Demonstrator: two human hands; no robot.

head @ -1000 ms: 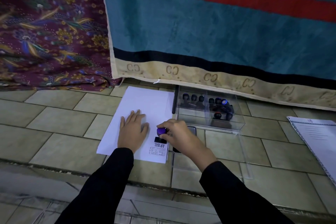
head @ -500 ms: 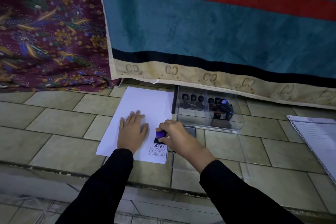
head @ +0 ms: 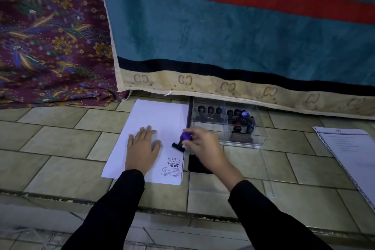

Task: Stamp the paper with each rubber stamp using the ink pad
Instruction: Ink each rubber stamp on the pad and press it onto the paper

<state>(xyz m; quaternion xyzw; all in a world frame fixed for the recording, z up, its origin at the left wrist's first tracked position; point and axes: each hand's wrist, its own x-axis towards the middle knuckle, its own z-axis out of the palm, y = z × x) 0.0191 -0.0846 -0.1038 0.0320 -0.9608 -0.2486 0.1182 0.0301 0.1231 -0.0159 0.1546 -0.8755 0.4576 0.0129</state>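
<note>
Your right hand (head: 203, 146) pinches the purple-handled rubber stamp (head: 183, 140) with curled fingers. The stamp is tilted over the right edge of the paper (head: 158, 115), just beyond the "SAMPLE" imprint (head: 174, 160). Whether its black base touches the sheet cannot be determined. "AIR MAIL" and a boxed imprint lie nearer you. Your left hand (head: 142, 148) rests flat on the paper, fingers straight. The dark ink pad (head: 197, 166) sits beside the paper, partly under your right wrist. Further stamps (head: 219, 112) stand in the clear box (head: 243, 142) beyond, on the tiled floor (head: 60, 148).
</note>
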